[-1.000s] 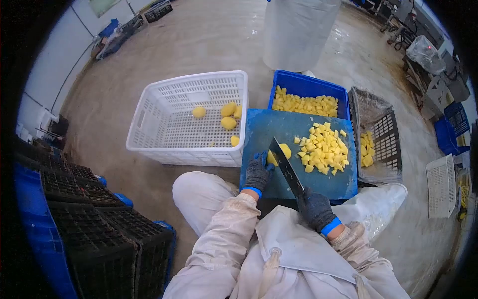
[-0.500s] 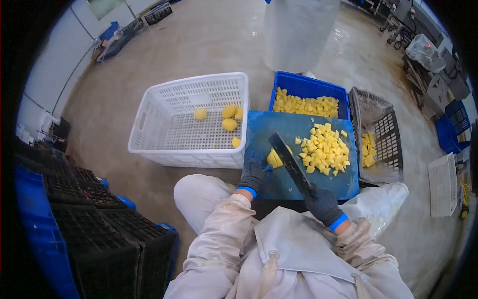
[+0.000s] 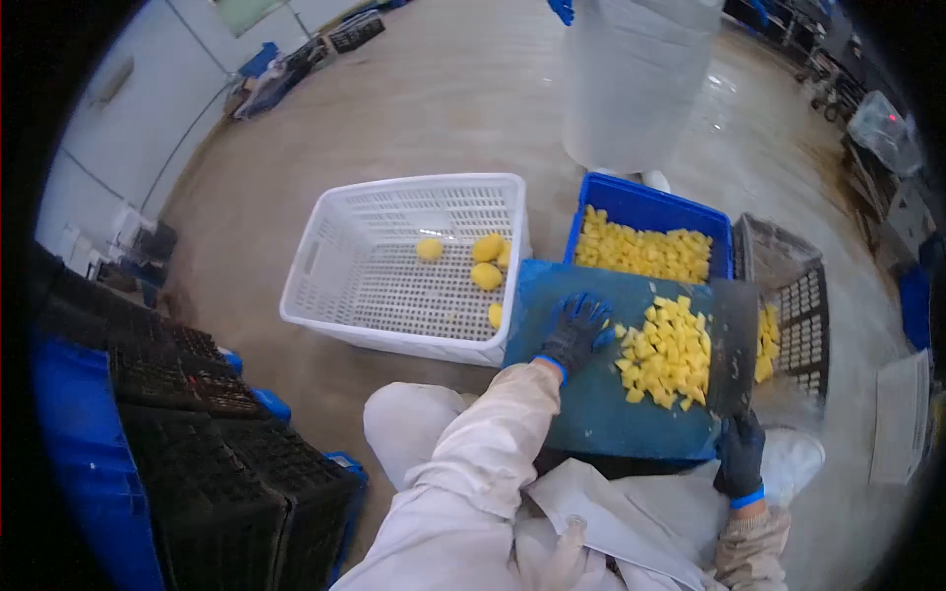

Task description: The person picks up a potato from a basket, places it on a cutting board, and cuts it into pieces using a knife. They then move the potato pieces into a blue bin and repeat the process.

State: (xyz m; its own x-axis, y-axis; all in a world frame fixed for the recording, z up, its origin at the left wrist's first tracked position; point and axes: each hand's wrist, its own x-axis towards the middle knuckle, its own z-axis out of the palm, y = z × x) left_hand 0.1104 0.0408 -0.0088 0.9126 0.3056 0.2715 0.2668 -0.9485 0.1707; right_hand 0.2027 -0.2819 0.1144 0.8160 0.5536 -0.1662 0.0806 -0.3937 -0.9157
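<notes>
My left hand (image 3: 576,333), in a dark glove, lies with fingers spread on the blue cutting board (image 3: 562,404), just left of a pile of yellow cubes (image 3: 668,353). A broad dark knife (image 3: 733,345) is held by its handle in my gloved right hand (image 3: 741,455). Its blade is at the board's right edge, beside the pile. Behind the board stands a blue bin (image 3: 650,205) with many more cubes. Left of the board, a white perforated crate (image 3: 404,340) holds several whole yellow pieces (image 3: 486,276).
A black crate (image 3: 803,325) with plastic lining and some cubes is right of the board. Black crates (image 3: 212,492) are stacked at the left. Beyond the blue bin stands a person in a long whitish apron (image 3: 641,89). A white crate (image 3: 899,419) is at the far right.
My left hand has moved forward and right onto the board. The knife has swung from the pile's left side to its right. The yellow chunk between hand and knife no longer shows separately. The view has shifted.
</notes>
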